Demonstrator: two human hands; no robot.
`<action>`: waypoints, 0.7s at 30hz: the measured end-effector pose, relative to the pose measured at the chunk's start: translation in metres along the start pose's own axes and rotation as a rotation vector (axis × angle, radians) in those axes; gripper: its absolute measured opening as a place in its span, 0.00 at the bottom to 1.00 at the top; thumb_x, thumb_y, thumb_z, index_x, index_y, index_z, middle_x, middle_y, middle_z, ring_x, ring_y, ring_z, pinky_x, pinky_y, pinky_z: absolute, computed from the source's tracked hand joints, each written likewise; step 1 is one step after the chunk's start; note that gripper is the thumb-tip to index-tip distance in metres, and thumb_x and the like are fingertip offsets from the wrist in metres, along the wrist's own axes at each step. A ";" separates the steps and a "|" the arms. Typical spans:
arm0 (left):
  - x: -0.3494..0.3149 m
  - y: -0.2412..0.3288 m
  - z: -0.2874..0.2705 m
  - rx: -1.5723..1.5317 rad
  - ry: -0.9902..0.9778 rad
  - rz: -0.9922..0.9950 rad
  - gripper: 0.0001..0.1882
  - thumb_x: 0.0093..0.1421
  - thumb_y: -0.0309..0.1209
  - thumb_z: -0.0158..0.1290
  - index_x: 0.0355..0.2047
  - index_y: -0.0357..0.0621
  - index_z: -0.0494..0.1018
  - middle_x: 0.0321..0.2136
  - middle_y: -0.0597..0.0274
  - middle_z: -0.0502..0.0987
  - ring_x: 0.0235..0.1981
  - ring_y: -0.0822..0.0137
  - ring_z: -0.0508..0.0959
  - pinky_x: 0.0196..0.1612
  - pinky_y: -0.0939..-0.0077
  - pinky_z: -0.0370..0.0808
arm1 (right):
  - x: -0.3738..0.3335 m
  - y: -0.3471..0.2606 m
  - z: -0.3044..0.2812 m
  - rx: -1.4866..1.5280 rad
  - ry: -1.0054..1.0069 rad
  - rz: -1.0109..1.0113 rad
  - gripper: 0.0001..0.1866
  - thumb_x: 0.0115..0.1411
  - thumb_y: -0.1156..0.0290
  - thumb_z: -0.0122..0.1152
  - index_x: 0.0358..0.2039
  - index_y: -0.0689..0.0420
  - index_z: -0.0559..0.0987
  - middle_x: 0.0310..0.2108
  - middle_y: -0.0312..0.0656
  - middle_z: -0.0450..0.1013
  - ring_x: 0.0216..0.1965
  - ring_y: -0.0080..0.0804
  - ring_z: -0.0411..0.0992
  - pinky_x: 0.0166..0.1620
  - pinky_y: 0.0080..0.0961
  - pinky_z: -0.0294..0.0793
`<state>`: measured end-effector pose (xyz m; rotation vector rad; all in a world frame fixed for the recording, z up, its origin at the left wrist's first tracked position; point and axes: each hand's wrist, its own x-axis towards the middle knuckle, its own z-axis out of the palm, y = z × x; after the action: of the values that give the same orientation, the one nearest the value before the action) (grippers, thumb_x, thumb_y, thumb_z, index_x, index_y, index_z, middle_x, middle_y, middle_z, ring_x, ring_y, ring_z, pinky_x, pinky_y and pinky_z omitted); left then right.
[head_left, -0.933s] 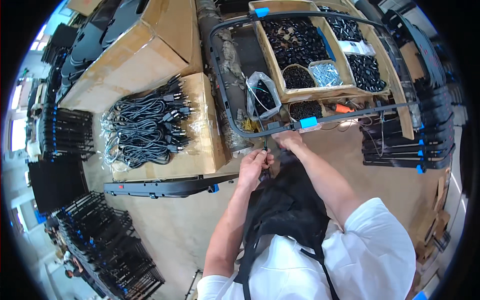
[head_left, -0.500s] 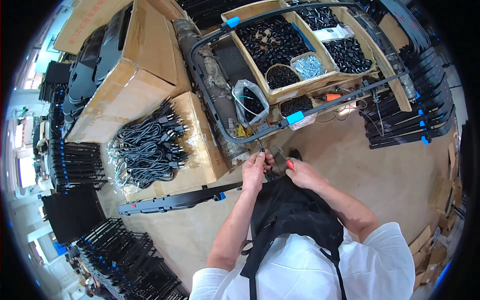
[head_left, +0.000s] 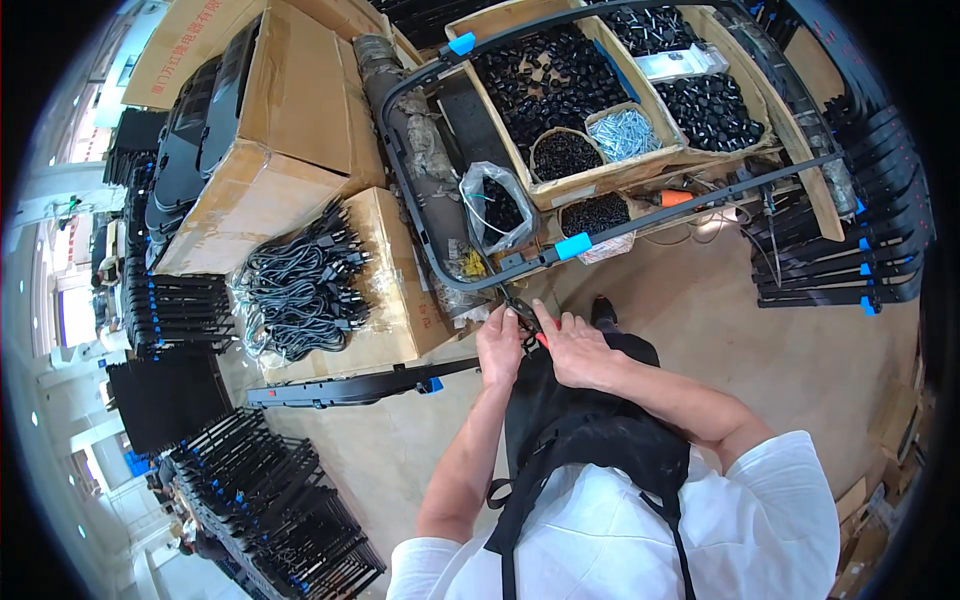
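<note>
While both forearms angled inward, the left hand (head_left: pixel 499 347) and right hand (head_left: pixel 572 345) met, pinching a small red-handled tool (head_left: pixel 530 322) below the black frame (head_left: pixel 520 262).

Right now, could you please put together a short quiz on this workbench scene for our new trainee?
1. True or false: both hands meet just below the black frame at its near corner.
2. What lies on the cardboard box to the person's left? A) coiled black cables B) folded towels C) glass bottles
3. Fill in: the clips on the frame are ____ in colour.

Key:
1. True: the left hand and the right hand are close together there, working on something small that I cannot make out.
2. A: the black cables lie there in a bundle.
3. Blue, as on the clip near the hands.
</note>
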<state>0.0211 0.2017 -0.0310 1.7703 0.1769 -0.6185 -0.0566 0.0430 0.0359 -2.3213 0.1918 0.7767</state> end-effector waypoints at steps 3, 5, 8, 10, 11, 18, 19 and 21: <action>-0.003 0.007 0.006 0.170 0.016 0.070 0.17 0.78 0.32 0.47 0.55 0.33 0.78 0.34 0.63 0.82 0.31 0.74 0.81 0.37 0.75 0.80 | -0.013 -0.001 -0.022 -0.044 -0.022 -0.018 0.57 0.55 0.72 0.64 0.80 0.53 0.43 0.57 0.65 0.67 0.58 0.62 0.69 0.58 0.57 0.73; -0.004 0.006 0.006 0.203 0.023 0.104 0.17 0.78 0.32 0.46 0.55 0.33 0.78 0.34 0.62 0.82 0.31 0.74 0.81 0.37 0.75 0.81 | -0.017 0.001 -0.023 -0.001 0.004 -0.025 0.57 0.54 0.71 0.65 0.80 0.51 0.43 0.56 0.65 0.67 0.58 0.63 0.69 0.58 0.58 0.72; 0.001 0.009 -0.001 0.308 0.007 0.142 0.17 0.78 0.31 0.44 0.55 0.33 0.77 0.35 0.61 0.83 0.31 0.73 0.82 0.37 0.75 0.81 | -0.017 0.006 -0.009 0.056 0.109 -0.049 0.57 0.53 0.71 0.66 0.80 0.48 0.46 0.52 0.65 0.67 0.55 0.65 0.70 0.56 0.58 0.74; 0.005 0.012 -0.010 0.233 -0.075 0.172 0.15 0.77 0.30 0.47 0.54 0.34 0.78 0.36 0.59 0.84 0.33 0.70 0.83 0.39 0.68 0.82 | -0.017 0.005 0.000 0.045 0.205 -0.081 0.56 0.54 0.71 0.67 0.80 0.49 0.48 0.50 0.65 0.68 0.49 0.65 0.74 0.52 0.55 0.78; 0.008 0.015 -0.020 0.235 -0.081 0.179 0.15 0.77 0.30 0.47 0.54 0.34 0.78 0.36 0.59 0.84 0.33 0.70 0.83 0.39 0.68 0.82 | -0.018 0.003 0.002 0.046 0.214 -0.078 0.56 0.54 0.71 0.67 0.80 0.49 0.48 0.50 0.65 0.68 0.49 0.65 0.74 0.52 0.55 0.78; 0.049 0.121 -0.032 1.116 0.152 0.902 0.14 0.69 0.39 0.52 0.35 0.44 0.83 0.34 0.52 0.85 0.40 0.47 0.80 0.49 0.55 0.73 | -0.024 -0.014 0.031 -0.045 0.508 -0.015 0.49 0.57 0.73 0.66 0.78 0.39 0.58 0.41 0.59 0.70 0.36 0.60 0.78 0.39 0.50 0.82; 0.060 0.126 -0.033 1.347 0.018 0.825 0.18 0.70 0.43 0.50 0.36 0.43 0.83 0.36 0.49 0.85 0.46 0.47 0.81 0.53 0.59 0.71 | -0.020 -0.021 0.037 -0.070 0.600 -0.029 0.47 0.58 0.73 0.64 0.77 0.37 0.60 0.39 0.57 0.70 0.33 0.58 0.79 0.35 0.48 0.82; 0.096 0.115 -0.037 1.393 -0.078 0.686 0.20 0.71 0.44 0.49 0.36 0.42 0.83 0.37 0.47 0.85 0.47 0.44 0.82 0.53 0.55 0.72 | -0.012 -0.040 0.040 -0.067 0.609 -0.016 0.46 0.58 0.73 0.64 0.77 0.36 0.60 0.39 0.57 0.70 0.34 0.58 0.79 0.35 0.48 0.82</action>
<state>0.1633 0.1832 0.0254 2.8596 -1.1392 -0.2521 -0.0722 0.0988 0.0411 -2.5569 0.4146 0.0452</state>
